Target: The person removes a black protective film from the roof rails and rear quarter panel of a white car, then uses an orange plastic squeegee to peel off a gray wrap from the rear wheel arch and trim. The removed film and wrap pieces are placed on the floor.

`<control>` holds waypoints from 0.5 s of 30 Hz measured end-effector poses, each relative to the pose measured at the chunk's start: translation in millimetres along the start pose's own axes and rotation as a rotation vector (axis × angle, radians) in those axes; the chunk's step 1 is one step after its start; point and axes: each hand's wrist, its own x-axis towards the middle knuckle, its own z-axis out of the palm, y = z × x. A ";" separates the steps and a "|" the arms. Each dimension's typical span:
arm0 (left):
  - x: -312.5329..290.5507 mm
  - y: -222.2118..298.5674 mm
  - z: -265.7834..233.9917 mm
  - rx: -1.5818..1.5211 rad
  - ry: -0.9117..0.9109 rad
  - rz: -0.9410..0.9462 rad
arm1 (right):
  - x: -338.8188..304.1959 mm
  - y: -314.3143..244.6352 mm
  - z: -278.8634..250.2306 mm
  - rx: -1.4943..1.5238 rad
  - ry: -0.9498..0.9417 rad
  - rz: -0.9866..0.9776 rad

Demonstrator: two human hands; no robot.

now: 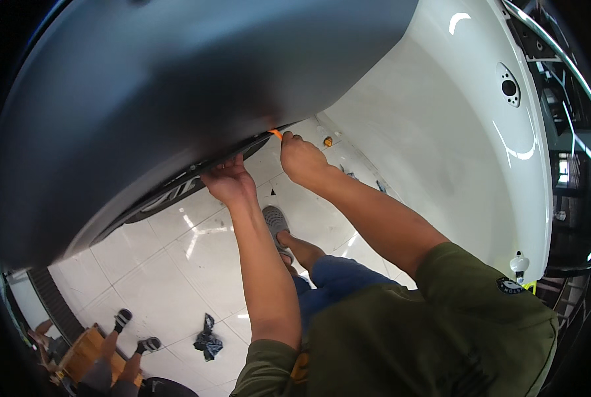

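In my right hand (302, 159) is a small orange hand tool (275, 133), its tip at the lower edge of a matte dark grey car body panel (229, 73). The fingers are closed around it and hide most of its handle. Lower and to the left, my left hand (230, 180) is palm up under the panel's dark lower edge (196, 167). Its fingers point upward and touch the edge, with their tips partly hidden. Part of a wheel (169, 196) shows beneath the panel, left of that hand.
On the right stands a glossy white car door (434, 132). A small orange-yellow object (328, 141) lies on the tiled floor (169, 258) near it. Crumpled black plastic (208, 341) lies lower left. Another person's legs (126, 344) show beside a wooden box (90, 351).
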 end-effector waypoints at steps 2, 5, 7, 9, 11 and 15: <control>-1.5 -0.3 0.6 -0.020 0.003 0.030 | 10.7 3.0 3.1 -0.082 -0.029 0.023; -4.8 2.3 2.9 -0.040 -0.092 0.018 | 36.9 33.8 10.9 -0.191 -0.084 0.048; -6.8 3.3 4.5 -0.058 -0.041 0.007 | 44.8 47.5 19.1 -0.208 -0.108 0.096; -6.0 3.4 0.2 -0.047 -0.046 0.014 | 52.1 59.9 24.0 -0.184 -0.079 0.100; -0.1 4.2 -2.0 -0.020 -0.132 0.034 | 58.2 66.1 24.1 -0.170 -0.075 0.069; 8.4 3.6 -20.9 0.019 -0.101 0.051 | 58.5 60.6 13.3 -0.150 -0.158 0.052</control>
